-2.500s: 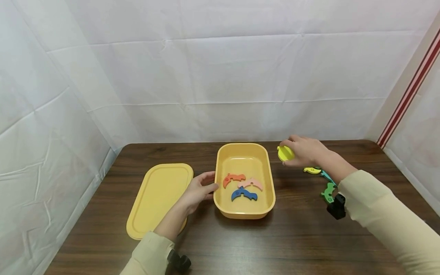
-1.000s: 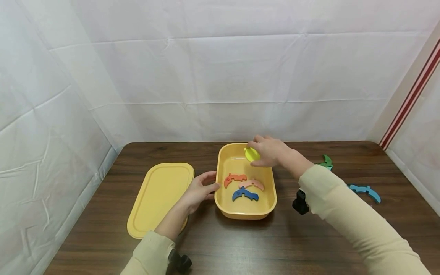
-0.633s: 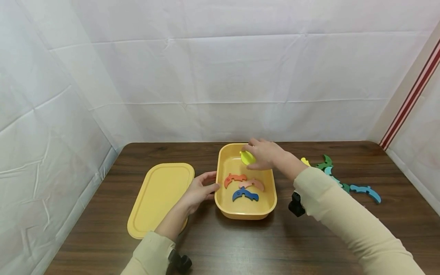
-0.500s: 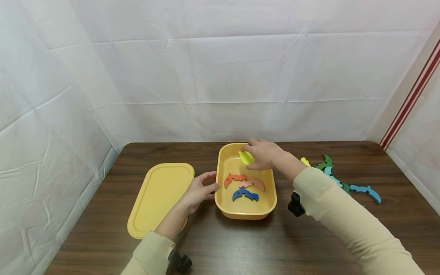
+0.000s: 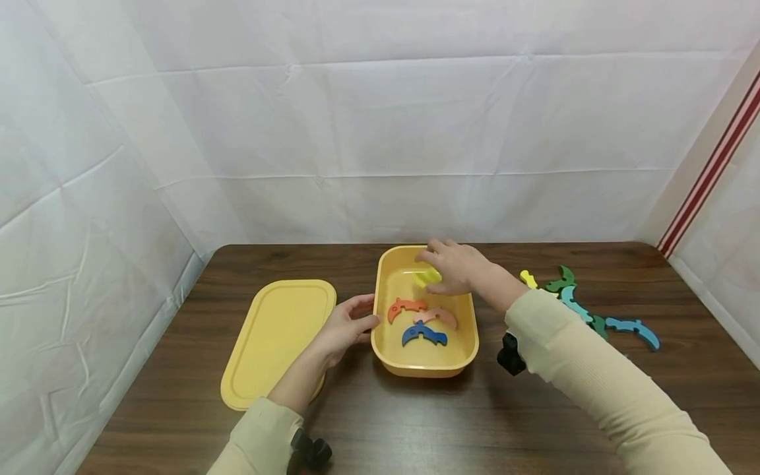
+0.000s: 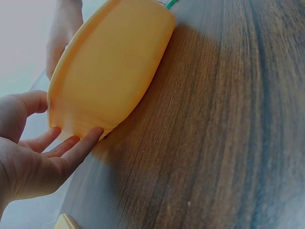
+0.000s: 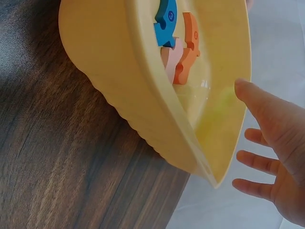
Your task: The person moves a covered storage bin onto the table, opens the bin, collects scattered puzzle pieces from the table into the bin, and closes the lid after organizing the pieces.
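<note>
My left hand [image 5: 343, 328] holds the left wall of a yellow plastic box [image 5: 424, 371], thumb at the rim and fingers against the outside. Over the box's far right part is my right hand [image 5: 456, 267]; in the right wrist view its fingers are spread and hold nothing. Below it, a bright yellow piece [image 5: 425, 277] shows as a blur inside the box. Flat bird-shaped pieces lie on the box's floor: an orange one [image 5: 405, 307], a pink one [image 5: 441, 317] and a blue one [image 5: 424, 334].
A yellow lid [image 5: 279, 343] lies flat on the dark wooden table [image 5: 380, 429], left of the box. To the right are several loose pieces, among them a light blue one [image 5: 633, 328] and a green one [image 5: 561, 280]. A white cloth [image 5: 380, 145] hangs behind.
My right hand has carried the yellow piece leftward from the table's right side to over the box and let it go. The left hand has stayed at the box wall.
</note>
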Demonstrator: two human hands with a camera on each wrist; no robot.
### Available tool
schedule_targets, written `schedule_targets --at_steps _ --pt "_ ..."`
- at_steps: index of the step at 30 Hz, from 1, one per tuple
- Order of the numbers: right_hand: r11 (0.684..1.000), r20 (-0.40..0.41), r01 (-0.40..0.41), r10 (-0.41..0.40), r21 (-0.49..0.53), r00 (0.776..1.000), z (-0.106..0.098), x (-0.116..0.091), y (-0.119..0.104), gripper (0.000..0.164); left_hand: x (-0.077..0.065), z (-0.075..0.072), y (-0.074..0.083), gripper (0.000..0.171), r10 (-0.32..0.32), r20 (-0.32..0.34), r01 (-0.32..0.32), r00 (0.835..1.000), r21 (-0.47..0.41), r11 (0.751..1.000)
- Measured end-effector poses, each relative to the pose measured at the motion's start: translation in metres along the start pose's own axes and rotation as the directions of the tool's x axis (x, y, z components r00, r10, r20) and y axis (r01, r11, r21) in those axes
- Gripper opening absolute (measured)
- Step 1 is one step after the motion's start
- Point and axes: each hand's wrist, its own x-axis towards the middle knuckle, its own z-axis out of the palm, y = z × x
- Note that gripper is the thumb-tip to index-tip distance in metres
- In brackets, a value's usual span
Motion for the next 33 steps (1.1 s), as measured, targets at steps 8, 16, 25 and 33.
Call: schedule_targets --at_steps 8,16,25,33 --pt "1.000 -0.039 0.011 -0.010 0.003 0.999 -0.003 -0.004 0.006 0.053 0.000 -0.001 0.000 0.048 -0.010 -0.011 0.010 1.000 0.005 1.000" --pt "0.999 -0.073 0.040 -0.040 0.005 0.997 -0.011 -0.014 0.012 0.051 -0.001 -0.001 -0.001 0.049 -0.004 0.001 0.004 1.000 0.005 1.000" --pt "0.997 -0.109 0.069 -0.071 -0.016 0.992 -0.012 -0.029 0.017 0.054 -0.002 -0.002 0.000 0.049 -0.019 -0.016 0.020 1.000 0.019 1.000" --pt "0.994 -0.126 0.091 -0.097 -0.052 0.987 -0.007 -0.048 0.026 0.055 -0.003 -0.002 0.000 0.048 -0.022 -0.016 0.023 1.000 0.016 1.000"
